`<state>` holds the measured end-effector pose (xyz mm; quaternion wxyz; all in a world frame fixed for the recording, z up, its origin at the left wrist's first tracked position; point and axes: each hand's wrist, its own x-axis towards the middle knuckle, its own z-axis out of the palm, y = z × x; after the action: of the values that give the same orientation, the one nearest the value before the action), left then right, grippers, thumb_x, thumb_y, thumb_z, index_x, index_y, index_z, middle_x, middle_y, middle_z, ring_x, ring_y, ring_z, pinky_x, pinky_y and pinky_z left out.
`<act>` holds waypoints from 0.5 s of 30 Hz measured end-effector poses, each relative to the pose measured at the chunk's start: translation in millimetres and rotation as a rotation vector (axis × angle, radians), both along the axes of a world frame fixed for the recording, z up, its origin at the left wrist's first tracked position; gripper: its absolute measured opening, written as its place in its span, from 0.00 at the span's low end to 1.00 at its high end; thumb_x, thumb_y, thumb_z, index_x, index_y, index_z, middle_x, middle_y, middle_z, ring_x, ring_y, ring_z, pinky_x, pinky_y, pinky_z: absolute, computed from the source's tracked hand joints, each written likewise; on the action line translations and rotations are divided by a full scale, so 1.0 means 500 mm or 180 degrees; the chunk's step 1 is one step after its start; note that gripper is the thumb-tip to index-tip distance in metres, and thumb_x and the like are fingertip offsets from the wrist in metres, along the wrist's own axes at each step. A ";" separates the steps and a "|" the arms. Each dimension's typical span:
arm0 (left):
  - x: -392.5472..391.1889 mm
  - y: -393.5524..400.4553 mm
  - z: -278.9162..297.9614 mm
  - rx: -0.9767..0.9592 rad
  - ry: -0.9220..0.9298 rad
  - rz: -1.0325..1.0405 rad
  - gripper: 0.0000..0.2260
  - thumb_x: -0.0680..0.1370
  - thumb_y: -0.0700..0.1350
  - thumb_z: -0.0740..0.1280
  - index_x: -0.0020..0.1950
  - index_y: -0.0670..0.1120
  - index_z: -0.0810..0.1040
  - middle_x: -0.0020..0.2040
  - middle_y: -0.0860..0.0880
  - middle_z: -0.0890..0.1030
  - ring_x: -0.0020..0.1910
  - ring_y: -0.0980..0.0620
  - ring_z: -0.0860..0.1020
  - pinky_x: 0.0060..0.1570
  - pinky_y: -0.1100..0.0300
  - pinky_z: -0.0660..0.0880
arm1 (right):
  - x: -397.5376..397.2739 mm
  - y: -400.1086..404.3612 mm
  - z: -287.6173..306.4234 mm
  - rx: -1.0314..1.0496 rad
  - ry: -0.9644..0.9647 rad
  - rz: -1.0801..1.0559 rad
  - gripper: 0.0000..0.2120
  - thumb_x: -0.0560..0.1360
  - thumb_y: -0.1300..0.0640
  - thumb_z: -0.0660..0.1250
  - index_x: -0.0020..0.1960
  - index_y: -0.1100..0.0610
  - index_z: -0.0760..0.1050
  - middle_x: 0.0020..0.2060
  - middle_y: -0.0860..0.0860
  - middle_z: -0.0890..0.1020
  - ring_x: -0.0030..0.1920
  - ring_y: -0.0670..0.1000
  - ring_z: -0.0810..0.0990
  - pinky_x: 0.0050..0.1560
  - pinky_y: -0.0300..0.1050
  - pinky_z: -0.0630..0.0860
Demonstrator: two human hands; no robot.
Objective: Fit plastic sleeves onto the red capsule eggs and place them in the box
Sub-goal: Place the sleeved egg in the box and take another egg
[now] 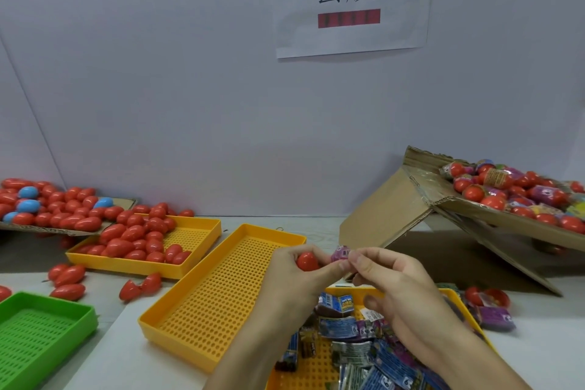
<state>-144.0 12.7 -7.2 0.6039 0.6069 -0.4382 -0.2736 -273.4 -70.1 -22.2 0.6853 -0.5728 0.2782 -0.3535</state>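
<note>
While gripped in the curled fingers of the left hand, red egg held up above the empty yellow tray, near the middle of the table. Purple plastic sleeve partly over the egg's right end, pinched at its edge between thumb and forefinger of the right hand; remaining right fingers loosely curled below. Directly under both hands, heap of flat printed sleeves in a second yellow tray at the bottom edge. Further left, third yellow tray half filled with bare red eggs, more red and a few blue ones piled on a cardboard sheet behind it, several loose on the table. Green tray at the lower left corner. At right, tilted cardboard box holding sleeved eggs. Beside the sleeve tray, two wrapped eggs lying on the table. On the wall, white paper sign with printed characters.
</note>
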 end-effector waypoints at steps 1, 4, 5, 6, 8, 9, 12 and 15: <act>0.001 -0.001 -0.002 0.0016 -0.0028 -0.0009 0.14 0.61 0.57 0.77 0.31 0.48 0.81 0.27 0.53 0.74 0.26 0.57 0.71 0.28 0.65 0.71 | -0.001 -0.002 0.000 0.0155 -0.0076 0.0031 0.12 0.62 0.49 0.75 0.42 0.55 0.85 0.36 0.51 0.82 0.42 0.49 0.77 0.34 0.42 0.72; 0.002 0.002 -0.003 -0.0031 0.0277 -0.0143 0.12 0.62 0.55 0.78 0.33 0.48 0.82 0.27 0.51 0.73 0.25 0.54 0.69 0.28 0.61 0.70 | -0.007 -0.005 0.008 0.0532 -0.0283 0.0265 0.11 0.62 0.54 0.77 0.42 0.58 0.85 0.36 0.53 0.80 0.44 0.51 0.75 0.35 0.42 0.74; 0.003 0.001 -0.003 -0.0082 0.0488 -0.0221 0.11 0.63 0.54 0.78 0.34 0.47 0.83 0.26 0.50 0.72 0.24 0.53 0.68 0.27 0.61 0.69 | -0.009 -0.007 0.011 0.0632 -0.0336 0.0350 0.12 0.61 0.55 0.77 0.43 0.59 0.85 0.37 0.53 0.80 0.44 0.51 0.75 0.34 0.42 0.75; 0.004 0.001 -0.003 -0.0120 0.0674 -0.0283 0.11 0.63 0.52 0.77 0.36 0.46 0.84 0.25 0.49 0.71 0.24 0.53 0.67 0.27 0.61 0.68 | -0.011 -0.008 0.014 0.0711 -0.0372 0.0415 0.13 0.60 0.56 0.78 0.43 0.59 0.85 0.37 0.53 0.80 0.43 0.51 0.75 0.34 0.41 0.75; 0.007 0.002 -0.003 -0.0152 0.0845 -0.0366 0.08 0.67 0.49 0.75 0.39 0.45 0.85 0.24 0.49 0.71 0.24 0.52 0.66 0.26 0.60 0.67 | -0.012 -0.010 0.017 0.0793 -0.0377 0.0495 0.14 0.59 0.56 0.78 0.43 0.59 0.85 0.38 0.55 0.80 0.41 0.50 0.75 0.32 0.41 0.75; 0.007 0.003 -0.003 -0.0163 0.0852 -0.0377 0.07 0.69 0.48 0.75 0.40 0.45 0.86 0.25 0.50 0.72 0.24 0.52 0.66 0.27 0.60 0.67 | -0.013 -0.010 0.018 0.0811 -0.0346 0.0515 0.15 0.60 0.57 0.78 0.45 0.61 0.85 0.39 0.56 0.80 0.40 0.50 0.76 0.31 0.40 0.75; 0.008 0.001 -0.004 -0.0148 0.0599 -0.0110 0.03 0.73 0.45 0.74 0.40 0.47 0.86 0.27 0.51 0.75 0.25 0.53 0.68 0.27 0.62 0.70 | -0.018 -0.012 0.018 0.0745 -0.0194 0.0595 0.19 0.60 0.56 0.79 0.48 0.64 0.83 0.40 0.57 0.79 0.36 0.49 0.77 0.29 0.39 0.74; 0.007 -0.005 -0.008 -0.0039 0.0090 0.0190 0.03 0.74 0.44 0.75 0.40 0.51 0.85 0.29 0.49 0.75 0.27 0.52 0.69 0.28 0.62 0.70 | -0.018 -0.008 0.019 0.0433 -0.0040 0.0582 0.17 0.60 0.52 0.78 0.45 0.61 0.84 0.38 0.54 0.80 0.39 0.49 0.76 0.32 0.39 0.75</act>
<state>-140.3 10.2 -11.3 0.6216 0.6121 -0.4130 -0.2614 -282.2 -74.2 -12.5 0.7536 -0.5458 0.2438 -0.2734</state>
